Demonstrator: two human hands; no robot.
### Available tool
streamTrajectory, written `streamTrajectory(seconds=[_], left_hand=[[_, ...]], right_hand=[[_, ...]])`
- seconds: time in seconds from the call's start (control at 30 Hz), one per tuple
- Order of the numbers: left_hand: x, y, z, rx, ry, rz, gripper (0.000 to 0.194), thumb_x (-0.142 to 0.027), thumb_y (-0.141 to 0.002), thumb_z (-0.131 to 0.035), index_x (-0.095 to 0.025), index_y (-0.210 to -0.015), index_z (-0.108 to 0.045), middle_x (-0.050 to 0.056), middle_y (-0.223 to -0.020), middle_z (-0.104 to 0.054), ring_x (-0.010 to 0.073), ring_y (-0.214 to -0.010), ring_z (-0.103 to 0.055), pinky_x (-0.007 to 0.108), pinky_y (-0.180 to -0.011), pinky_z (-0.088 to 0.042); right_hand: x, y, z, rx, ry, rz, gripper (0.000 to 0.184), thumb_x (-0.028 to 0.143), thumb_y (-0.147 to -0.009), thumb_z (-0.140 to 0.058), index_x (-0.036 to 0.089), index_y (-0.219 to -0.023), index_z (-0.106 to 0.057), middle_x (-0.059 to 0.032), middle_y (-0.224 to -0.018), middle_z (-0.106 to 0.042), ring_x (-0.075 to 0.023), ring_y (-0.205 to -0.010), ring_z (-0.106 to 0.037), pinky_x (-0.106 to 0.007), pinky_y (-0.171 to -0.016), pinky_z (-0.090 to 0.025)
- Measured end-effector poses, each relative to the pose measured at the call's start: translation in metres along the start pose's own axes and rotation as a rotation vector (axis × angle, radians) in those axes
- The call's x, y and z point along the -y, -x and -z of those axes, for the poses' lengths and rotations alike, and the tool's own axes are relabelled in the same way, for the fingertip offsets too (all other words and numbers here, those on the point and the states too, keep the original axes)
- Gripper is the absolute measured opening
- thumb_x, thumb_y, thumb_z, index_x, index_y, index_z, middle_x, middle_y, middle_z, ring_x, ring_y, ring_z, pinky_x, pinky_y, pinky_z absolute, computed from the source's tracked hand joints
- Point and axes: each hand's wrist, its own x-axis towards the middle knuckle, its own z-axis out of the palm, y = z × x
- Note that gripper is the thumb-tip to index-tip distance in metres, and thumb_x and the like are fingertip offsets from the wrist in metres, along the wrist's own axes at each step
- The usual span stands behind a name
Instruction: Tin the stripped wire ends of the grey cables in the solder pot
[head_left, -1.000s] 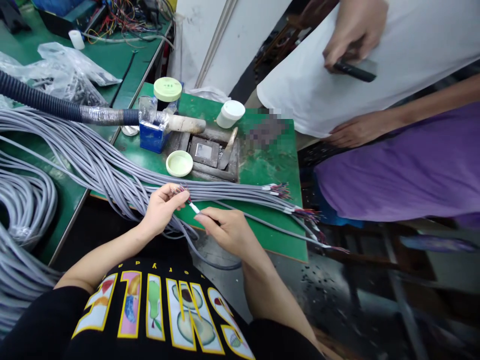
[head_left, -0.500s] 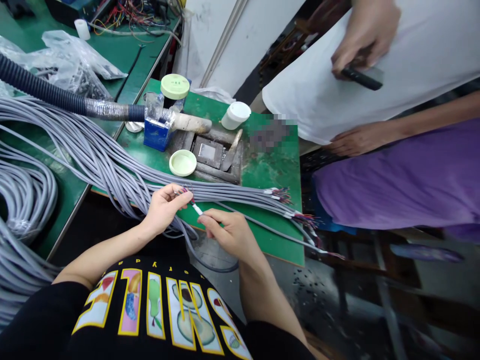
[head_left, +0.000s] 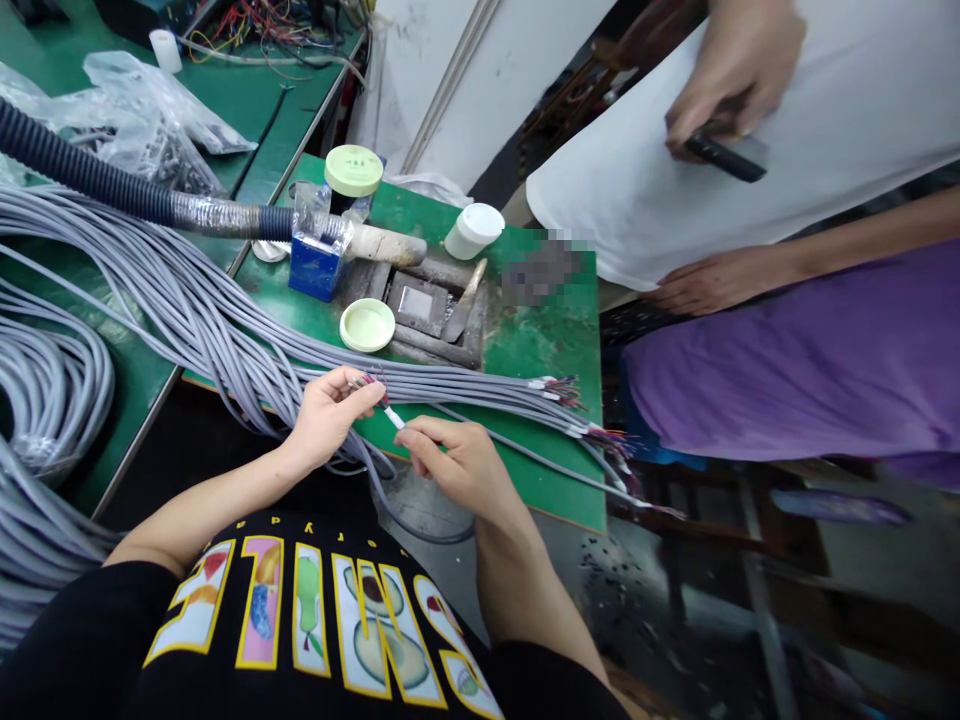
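My left hand [head_left: 326, 415] pinches the thin coloured wires [head_left: 369, 381] fanned out at the stripped end of a grey cable. My right hand [head_left: 450, 462] is closed on that same cable just behind its white sleeve [head_left: 393, 417], the two hands almost touching. A thick bundle of grey cables [head_left: 225, 335] runs from the left across the green table [head_left: 540, 340]. Their stripped ends [head_left: 600, 432] fan out near the table's right edge.
A corrugated black hose [head_left: 112, 190] ends at a blue box [head_left: 311, 265] beside a metal solder pot [head_left: 427, 310]. Green-lidded jar [head_left: 352, 172], loose green lid [head_left: 367, 325] and white jar [head_left: 472, 230] stand around it. Two other people stand at right; one hand [head_left: 735, 70] holds a dark object.
My hands stayed together on the cable end, barely shifting. The view drifted slightly, and the other person's hand with the dark object moved a little to the right.
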Motion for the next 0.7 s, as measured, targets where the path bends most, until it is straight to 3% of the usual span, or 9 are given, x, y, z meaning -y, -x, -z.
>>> streamTrajectory(seconds=[0.27,0.47,0.6,0.7], left_hand=[[0.002,0.0,0.0,0.01,-0.013,-0.016,0.038,-0.046,-0.059,-0.081,-0.016,-0.06,-0.058,-0.004,-0.053,-0.058,0.006,-0.047,-0.047,0.02,-0.05,-0.04],[0.005,0.003,0.005,0.071,-0.043,-0.187,0.027,-0.039,-0.058,-0.083,-0.017,-0.067,-0.068,0.001,-0.068,-0.065,0.0109,-0.063,-0.057,0.024,-0.06,-0.045],[0.008,-0.003,0.011,0.177,0.153,-0.005,0.031,-0.043,-0.062,-0.078,-0.016,-0.076,-0.07,0.003,-0.063,-0.067,0.0114,-0.052,-0.055,0.025,-0.051,-0.044],[0.009,-0.01,0.013,0.157,0.226,0.113,0.036,-0.046,-0.061,-0.079,-0.015,-0.075,-0.069,0.0,-0.055,-0.062,0.0083,-0.044,-0.05,0.022,-0.045,-0.041]], right_hand=[[0.0,0.0,-0.001,-0.011,0.015,-0.003,0.033,0.033,-0.088,-0.045,0.019,-0.059,-0.055,0.0033,-0.047,-0.053,-0.0089,-0.044,-0.046,-0.023,-0.052,-0.036],[-0.002,0.001,0.001,-0.053,0.015,-0.005,0.033,0.033,-0.087,-0.046,0.02,-0.059,-0.056,0.0028,-0.046,-0.054,-0.0099,-0.044,-0.047,-0.024,-0.051,-0.037],[0.001,0.003,0.004,-0.042,0.012,0.013,0.032,0.032,-0.088,-0.047,0.02,-0.059,-0.056,0.0029,-0.047,-0.053,-0.0096,-0.044,-0.046,-0.023,-0.051,-0.036],[0.002,0.004,0.004,-0.021,0.016,0.037,0.033,0.031,-0.088,-0.047,0.019,-0.058,-0.054,0.0033,-0.047,-0.052,-0.0091,-0.044,-0.046,-0.023,-0.051,-0.036]])
